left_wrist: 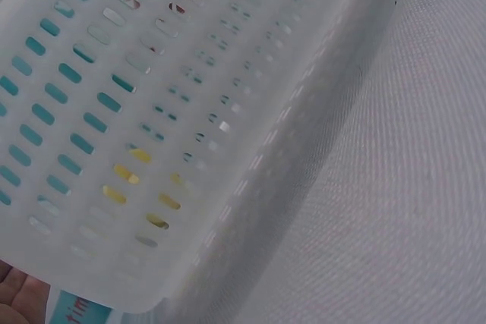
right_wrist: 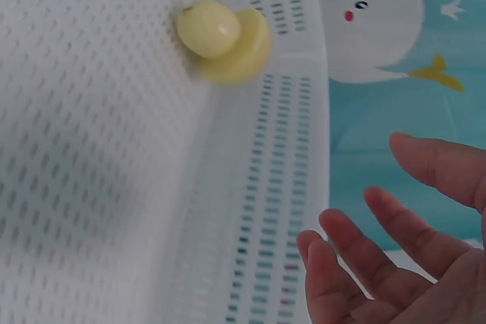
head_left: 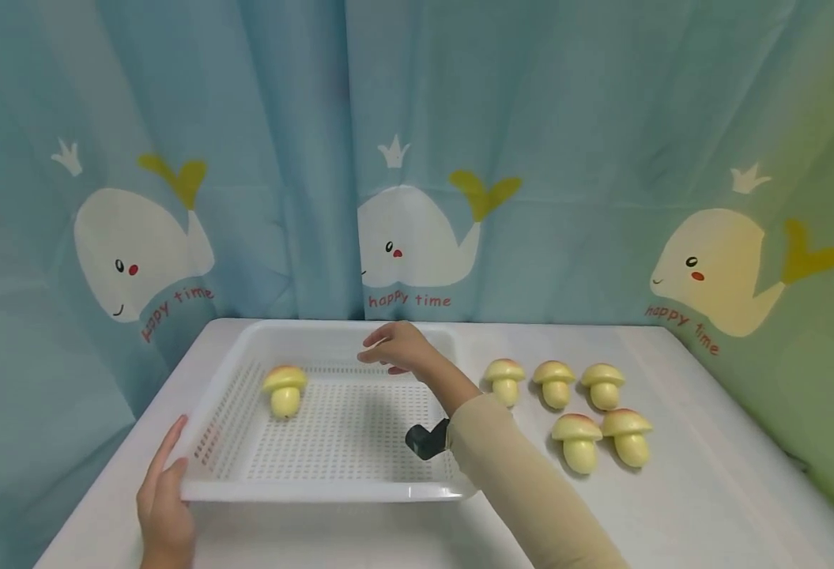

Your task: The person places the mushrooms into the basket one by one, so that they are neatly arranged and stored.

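My left hand (head_left: 166,506) is at the near left corner of a white plastic basket (head_left: 331,491), its extended fingers against the outer wall. Part of that hand (left_wrist: 23,297) shows at the lower left of the left wrist view. Over the far right part of the basket is my right hand (head_left: 402,349), holding nothing; the right wrist view shows its fingers spread and slightly bent. One yellow toy mushroom (head_left: 284,393) with a reddish cap top lies inside the basket, towards the left. The right wrist view shows this mushroom (right_wrist: 213,32) beside the perforated wall.
Several more toy mushrooms (head_left: 579,442) are on the white table (head_left: 701,490), right of the basket, in two rows. Behind the table hangs a blue curtain (head_left: 573,197) with whale prints. A black device (head_left: 427,440) sits at the right wrist.
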Demonstrator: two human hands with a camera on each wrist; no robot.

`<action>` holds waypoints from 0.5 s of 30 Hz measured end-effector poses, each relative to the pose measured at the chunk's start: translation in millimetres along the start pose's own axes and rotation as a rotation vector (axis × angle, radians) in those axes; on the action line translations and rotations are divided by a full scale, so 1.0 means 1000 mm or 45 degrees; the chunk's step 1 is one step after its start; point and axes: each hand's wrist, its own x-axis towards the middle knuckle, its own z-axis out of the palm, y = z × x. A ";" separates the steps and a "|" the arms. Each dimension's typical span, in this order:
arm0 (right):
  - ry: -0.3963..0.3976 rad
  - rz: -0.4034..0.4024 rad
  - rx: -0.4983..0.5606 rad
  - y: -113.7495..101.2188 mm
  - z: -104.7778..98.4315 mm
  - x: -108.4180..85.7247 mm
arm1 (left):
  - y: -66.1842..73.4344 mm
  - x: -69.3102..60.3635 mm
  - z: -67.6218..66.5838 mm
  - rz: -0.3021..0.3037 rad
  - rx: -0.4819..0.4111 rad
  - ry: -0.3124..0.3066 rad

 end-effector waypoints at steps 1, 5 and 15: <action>0.002 -0.002 0.003 0.002 -0.003 -0.001 | -0.006 0.002 0.000 -0.011 -0.010 0.006; 0.016 -0.006 -0.001 0.007 -0.014 -0.007 | -0.028 0.010 -0.002 -0.028 -0.004 0.031; 0.081 -0.006 0.051 0.018 -0.048 -0.025 | -0.031 0.015 -0.001 -0.032 -0.004 0.037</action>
